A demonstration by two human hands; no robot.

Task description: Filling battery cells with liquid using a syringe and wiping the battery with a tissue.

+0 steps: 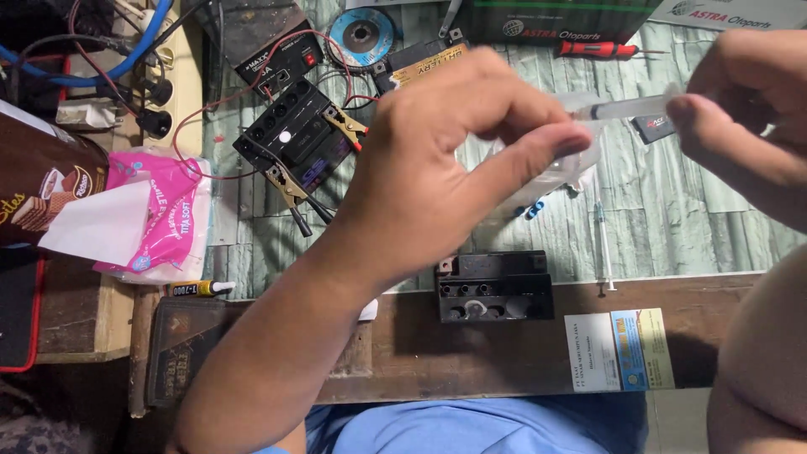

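You are holding a clear syringe (pixel 626 108) with both hands.
Your left hand (pixel 445 160) fingers are pinching its end, right hand (pixel 744 109) fingers are gripping the other, above the black battery (pixel 494 287).

Pink tissue pack (pixel 172 214) left; dark green box (pixel 555 21) top; white-blue label (pixel 619 350), perhaps sticker, bench edge.
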